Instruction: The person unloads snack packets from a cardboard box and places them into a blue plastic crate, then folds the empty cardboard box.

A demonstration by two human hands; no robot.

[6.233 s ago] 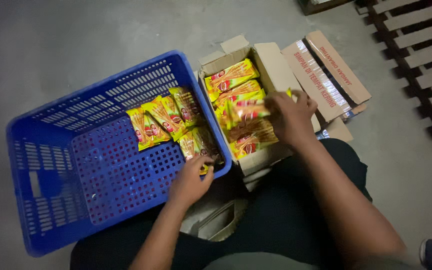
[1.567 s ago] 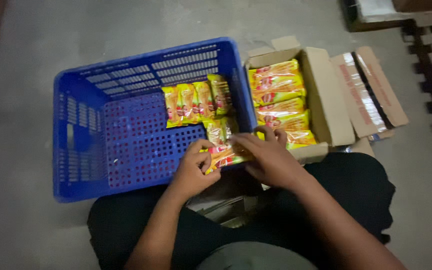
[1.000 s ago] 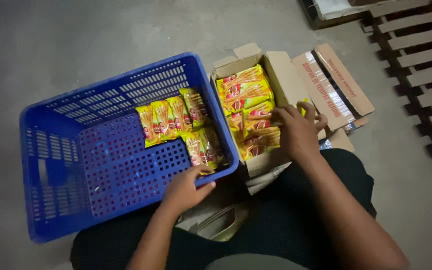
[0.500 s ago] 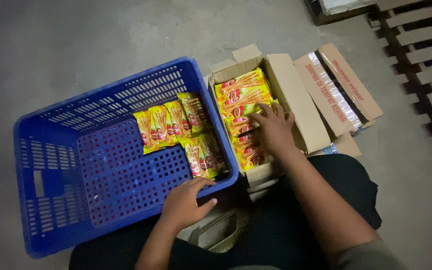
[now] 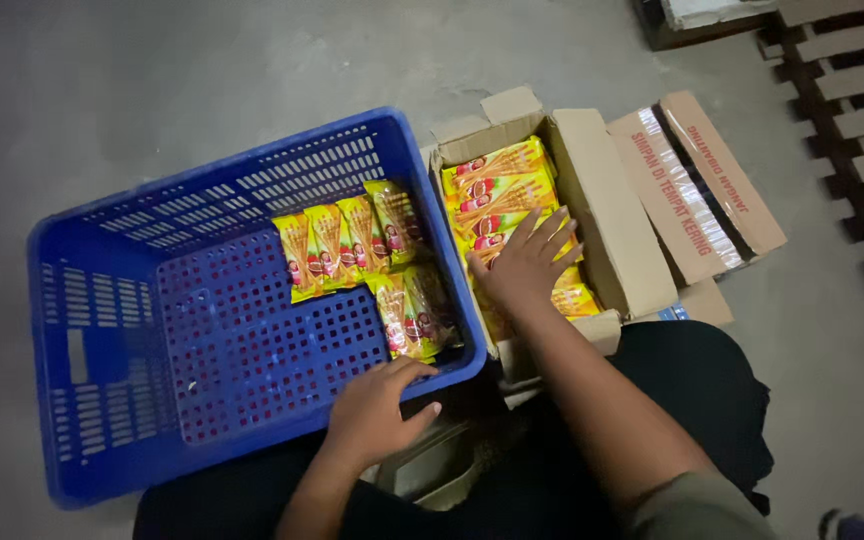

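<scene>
Grey concrete floor (image 5: 152, 90), blue crate (image 5: 102, 330) under open left hand (image 5: 377, 415), open right hand (image 5: 527, 262) flat on boxed packets (image 5: 497, 180)

A bare grey concrete floor (image 5: 182, 70) is seen across most of the view, dimly and evenly lit, with faint scuffs and lighter patches toward 12 o'clock. At 2 to 3 o'clock, dark wooden pallet slats (image 5: 857, 120) are laid on the floor along the right edge. At 1 o'clock, the corner of a second dark pallet (image 5: 682, 30) carrying something pale is cut off by the top edge.
</scene>
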